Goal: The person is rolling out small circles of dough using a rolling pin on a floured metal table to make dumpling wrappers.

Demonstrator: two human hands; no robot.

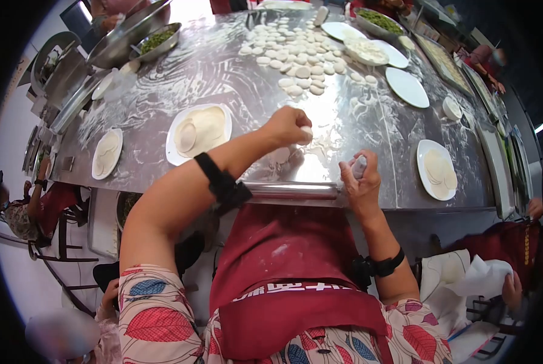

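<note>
My left hand reaches over the middle of the floured steel table, its fingers closed on a small piece of dough. Near the table's front edge, my right hand is wrapped round a pale, floury thing with a rounded end, whose kind I cannot make out. Beyond my hands lie many flattened dough pieces. To the left of my left hand, a square white plate holds round dough wrappers.
Wrappers lie on a plate at far left and one at right. At the back stand a bowl of chopped green filling, another filling bowl and a white plate. Other people sit or stand around the table.
</note>
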